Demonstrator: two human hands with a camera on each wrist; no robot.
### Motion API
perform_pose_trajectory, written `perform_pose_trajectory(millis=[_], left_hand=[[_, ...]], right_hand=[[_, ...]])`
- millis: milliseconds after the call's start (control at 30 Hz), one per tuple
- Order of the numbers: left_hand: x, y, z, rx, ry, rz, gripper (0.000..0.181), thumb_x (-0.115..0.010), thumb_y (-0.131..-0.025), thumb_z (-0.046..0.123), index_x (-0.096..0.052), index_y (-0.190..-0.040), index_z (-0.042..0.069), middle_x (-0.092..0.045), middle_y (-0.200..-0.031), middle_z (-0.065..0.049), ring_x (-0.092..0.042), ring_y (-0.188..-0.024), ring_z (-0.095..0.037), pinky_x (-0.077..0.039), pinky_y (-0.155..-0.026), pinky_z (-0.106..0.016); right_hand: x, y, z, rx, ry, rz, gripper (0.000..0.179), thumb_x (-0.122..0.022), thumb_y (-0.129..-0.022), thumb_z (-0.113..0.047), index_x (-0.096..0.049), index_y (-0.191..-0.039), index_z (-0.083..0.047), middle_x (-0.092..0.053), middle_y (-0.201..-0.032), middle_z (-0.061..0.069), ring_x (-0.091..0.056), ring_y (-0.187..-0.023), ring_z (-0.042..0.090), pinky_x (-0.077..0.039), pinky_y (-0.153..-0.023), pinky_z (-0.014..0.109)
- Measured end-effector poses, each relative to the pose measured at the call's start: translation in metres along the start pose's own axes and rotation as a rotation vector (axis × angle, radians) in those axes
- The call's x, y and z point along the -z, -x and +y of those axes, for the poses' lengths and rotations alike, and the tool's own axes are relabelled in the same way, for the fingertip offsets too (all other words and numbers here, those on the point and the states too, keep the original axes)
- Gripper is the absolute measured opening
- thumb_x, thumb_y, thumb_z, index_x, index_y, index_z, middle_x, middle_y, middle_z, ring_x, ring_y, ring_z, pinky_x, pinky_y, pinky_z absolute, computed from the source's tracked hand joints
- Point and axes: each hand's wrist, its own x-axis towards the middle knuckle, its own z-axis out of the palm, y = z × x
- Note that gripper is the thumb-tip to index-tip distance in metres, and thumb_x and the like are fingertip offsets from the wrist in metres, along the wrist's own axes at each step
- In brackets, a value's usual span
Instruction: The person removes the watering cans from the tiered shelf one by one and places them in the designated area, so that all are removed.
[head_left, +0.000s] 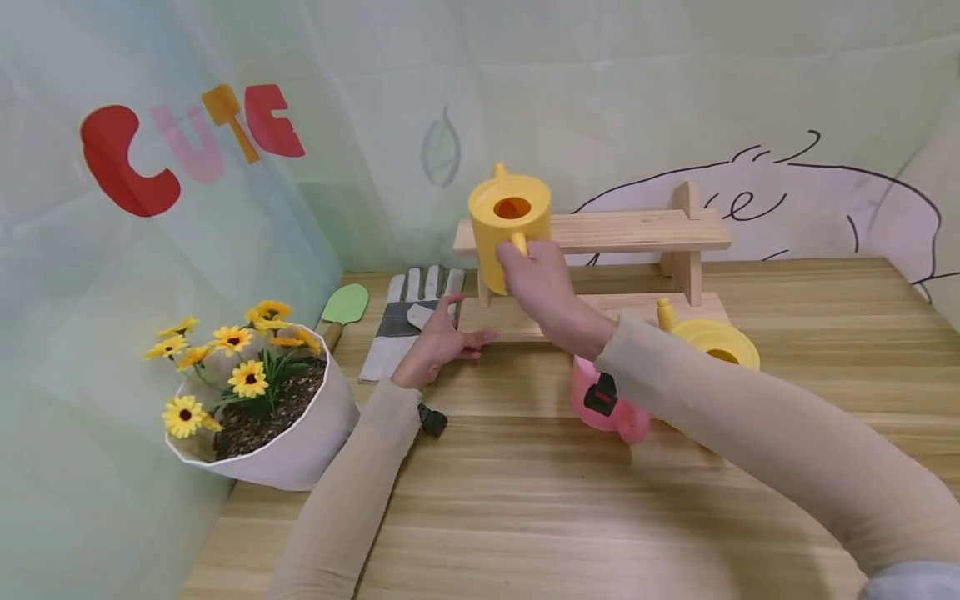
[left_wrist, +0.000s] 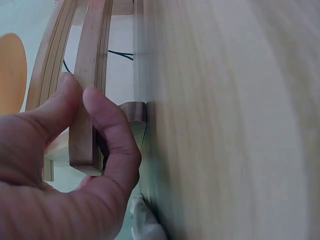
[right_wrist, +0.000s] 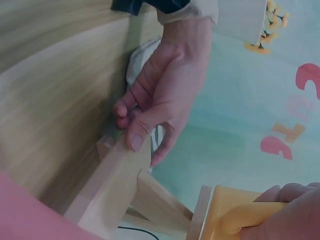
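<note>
My right hand (head_left: 543, 283) grips the handle of a yellow watering can (head_left: 487, 242) at the left end of a two-tier wooden stand's upper board (head_left: 622, 232). In the left wrist view, the can's round base (left_wrist: 11, 75) shows beside that board; whether they touch I cannot tell. The left hand (left_wrist: 107, 145) pinches the left end of the lower board (left_wrist: 86, 125) between thumb and fingers. On the table, a pink watering can (head_left: 592, 404) and a second yellow watering can (head_left: 723, 342) stand in front of the stand, partly hidden by my right arm.
Beside the left hand lies a grey-and-white work glove (head_left: 386, 342), with a green hand trowel (head_left: 347, 304) farther left. A white pot (head_left: 315, 433) of yellow flowers stands by the left wall. Printed cloth (head_left: 375, 125) hangs behind the table.
</note>
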Motion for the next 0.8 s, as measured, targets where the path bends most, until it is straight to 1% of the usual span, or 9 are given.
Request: perform_pose_trajectory(millis=[133, 267, 433, 633, 800], left_hand=[[0.0, 0.001, 0.0, -0.002, -0.004, 0.002, 0.099, -0.083, -0.097, 0.005, -0.018, -0.171, 0.014, -0.063, -0.119, -0.02, -0.073, -0.071, -0.012, -0.063, -0.063, -0.02], [0.0, 0.001, 0.0, -0.004, -0.007, 0.0, 0.096, -0.082, -0.097, 0.005, -0.019, -0.169, 0.014, -0.067, -0.115, -0.016, -0.073, -0.071, -0.011, -0.063, -0.063, -0.02], [0.0, 0.001, 0.001, -0.012, -0.01, 0.001, 0.096, -0.082, -0.097, 0.005, -0.019, -0.168, 0.013, -0.07, -0.115, -0.016, -0.073, -0.072, -0.011, -0.063, -0.062, -0.02], [0.0, 0.001, 0.001, -0.017, -0.046, 0.018, 0.093, -0.083, -0.096, 0.005, -0.022, -0.166, 0.014, -0.072, -0.117, -0.018, -0.073, -0.077, -0.013, -0.064, -0.064, -0.021], [-0.001, 0.0, 0.001, -0.014, -0.062, 0.023, 0.093, -0.082, -0.097, 0.003, -0.022, -0.167, 0.014, -0.07, -0.122, -0.023, -0.073, -0.079, -0.015, -0.065, -0.065, -0.021]], right_hand=[[0.001, 0.007, 0.005, 0.007, -0.003, 0.001, 0.038, -0.054, -0.101, -0.02, -0.05, -0.064, -0.013, -0.047, -0.059, -0.005, -0.047, -0.066, 0.018, -0.038, -0.061, 0.028], [0.003, 0.014, 0.008, 0.006, 0.0, 0.002, 0.038, -0.054, -0.101, -0.019, -0.051, -0.063, -0.013, -0.047, -0.056, -0.005, -0.045, -0.062, 0.017, -0.034, -0.057, 0.027], [0.005, 0.023, 0.011, -0.009, 0.005, -0.012, 0.039, -0.053, -0.101, -0.019, -0.05, -0.063, -0.012, -0.046, -0.056, -0.005, -0.042, -0.059, 0.016, -0.032, -0.055, 0.026], [0.006, 0.034, 0.017, -0.054, 0.029, -0.006, 0.039, -0.055, -0.099, -0.022, -0.051, -0.062, -0.013, -0.045, -0.054, -0.005, -0.039, -0.056, 0.016, -0.028, -0.052, 0.026], [0.007, 0.045, 0.024, -0.076, 0.069, -0.018, 0.039, -0.054, -0.101, -0.024, -0.053, -0.064, -0.012, -0.046, -0.056, -0.004, -0.041, -0.057, 0.018, -0.03, -0.053, 0.026]])
